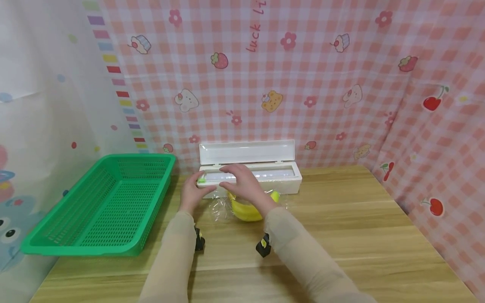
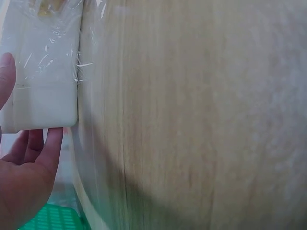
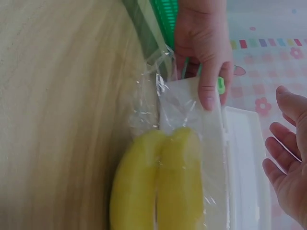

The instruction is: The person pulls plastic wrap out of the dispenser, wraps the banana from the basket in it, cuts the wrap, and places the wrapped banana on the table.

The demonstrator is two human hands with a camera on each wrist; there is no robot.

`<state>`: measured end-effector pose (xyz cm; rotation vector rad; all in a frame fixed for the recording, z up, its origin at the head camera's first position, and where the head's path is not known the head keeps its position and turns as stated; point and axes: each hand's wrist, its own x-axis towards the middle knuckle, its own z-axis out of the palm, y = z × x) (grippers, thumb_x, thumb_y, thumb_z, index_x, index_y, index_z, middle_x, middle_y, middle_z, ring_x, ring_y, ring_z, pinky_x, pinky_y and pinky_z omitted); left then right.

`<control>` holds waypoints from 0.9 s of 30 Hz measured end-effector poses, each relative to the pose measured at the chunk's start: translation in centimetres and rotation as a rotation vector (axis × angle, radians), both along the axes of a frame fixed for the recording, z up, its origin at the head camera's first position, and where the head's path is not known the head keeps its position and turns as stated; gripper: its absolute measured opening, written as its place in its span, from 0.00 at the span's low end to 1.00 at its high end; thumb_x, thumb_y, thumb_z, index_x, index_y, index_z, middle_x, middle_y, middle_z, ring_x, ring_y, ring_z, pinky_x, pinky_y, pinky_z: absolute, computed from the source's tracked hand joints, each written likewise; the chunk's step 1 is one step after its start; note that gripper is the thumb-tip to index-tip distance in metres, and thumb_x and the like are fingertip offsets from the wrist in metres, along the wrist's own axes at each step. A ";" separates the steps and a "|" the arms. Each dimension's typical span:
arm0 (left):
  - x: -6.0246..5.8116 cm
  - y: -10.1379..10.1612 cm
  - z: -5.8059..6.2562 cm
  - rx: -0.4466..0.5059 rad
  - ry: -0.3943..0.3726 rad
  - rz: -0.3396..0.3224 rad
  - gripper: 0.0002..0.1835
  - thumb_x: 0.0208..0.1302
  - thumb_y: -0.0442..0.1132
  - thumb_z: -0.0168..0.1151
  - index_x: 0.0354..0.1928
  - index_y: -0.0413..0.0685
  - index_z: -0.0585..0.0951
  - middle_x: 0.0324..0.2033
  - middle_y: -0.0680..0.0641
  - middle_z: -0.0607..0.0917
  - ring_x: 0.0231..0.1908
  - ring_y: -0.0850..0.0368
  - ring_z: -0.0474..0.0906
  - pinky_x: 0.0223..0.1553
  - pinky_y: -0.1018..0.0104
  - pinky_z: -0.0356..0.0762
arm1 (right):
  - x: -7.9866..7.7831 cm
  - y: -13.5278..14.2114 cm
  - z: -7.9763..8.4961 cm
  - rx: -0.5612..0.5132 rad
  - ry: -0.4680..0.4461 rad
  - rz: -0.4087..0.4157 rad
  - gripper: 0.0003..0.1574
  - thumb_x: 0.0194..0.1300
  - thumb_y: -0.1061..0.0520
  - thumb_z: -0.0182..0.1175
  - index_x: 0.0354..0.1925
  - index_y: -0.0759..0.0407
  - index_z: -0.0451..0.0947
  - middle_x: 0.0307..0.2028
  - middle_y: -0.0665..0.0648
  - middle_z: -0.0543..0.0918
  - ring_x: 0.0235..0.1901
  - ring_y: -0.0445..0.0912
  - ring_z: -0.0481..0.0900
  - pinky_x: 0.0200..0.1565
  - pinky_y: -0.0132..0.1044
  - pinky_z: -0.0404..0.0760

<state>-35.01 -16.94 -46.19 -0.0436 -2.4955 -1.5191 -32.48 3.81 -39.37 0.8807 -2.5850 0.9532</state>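
Observation:
A white cling film dispenser (image 1: 289, 185) stands on the table against the back cloth, its long lid (image 1: 246, 152) raised. My left hand (image 1: 192, 192) grips its left end, thumb on the front and fingers round the end, beside a small green slider (image 3: 221, 85). Over the dispenser hovers my right hand (image 1: 244, 183), fingers loosely bent and holding nothing in the right wrist view. Two yellow bananas (image 3: 180, 177) lie against the front of the dispenser. Clear film (image 1: 221, 207) covers them and spreads to the left.
A green plastic basket (image 1: 81, 251) sits on the left of the wooden table (image 1: 352, 235). Pink checked cloth (image 1: 242, 75) hangs behind and to the right, with a pale cloth on the left. Dark wrist cameras (image 1: 263, 246) are strapped under both wrists.

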 end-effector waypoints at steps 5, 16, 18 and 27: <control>0.2 -0.1 0.1 0.023 -0.006 0.002 0.41 0.51 0.40 0.79 0.67 0.39 0.71 0.64 0.36 0.73 0.63 0.42 0.69 0.65 0.51 0.66 | -0.2 -1.1 -0.8 0.022 -0.065 0.000 0.30 0.65 0.48 0.67 0.62 0.56 0.76 0.60 0.55 0.78 0.62 0.51 0.71 0.67 0.45 0.66; -0.1 -0.2 -0.1 0.005 0.003 0.007 0.39 0.52 0.38 0.78 0.67 0.40 0.72 0.64 0.37 0.73 0.58 0.42 0.73 0.60 0.51 0.72 | -0.6 -2.7 -2.2 0.046 -0.063 -0.014 0.30 0.66 0.47 0.66 0.62 0.57 0.75 0.61 0.55 0.78 0.64 0.51 0.70 0.68 0.46 0.63; -0.1 -0.2 -0.1 0.001 0.011 0.010 0.39 0.52 0.37 0.77 0.66 0.40 0.72 0.64 0.36 0.74 0.58 0.42 0.73 0.60 0.51 0.72 | -0.7 -2.9 -2.4 0.047 -0.062 -0.025 0.30 0.65 0.47 0.66 0.62 0.57 0.76 0.60 0.55 0.78 0.63 0.51 0.70 0.68 0.45 0.63; 0.0 -0.2 0.1 0.015 -0.018 0.005 0.40 0.51 0.39 0.78 0.67 0.41 0.72 0.65 0.36 0.73 0.60 0.40 0.73 0.60 0.49 0.72 | -1.1 -3.8 -2.8 0.070 -0.071 -0.085 0.31 0.65 0.45 0.66 0.62 0.56 0.76 0.60 0.55 0.79 0.63 0.51 0.70 0.67 0.45 0.65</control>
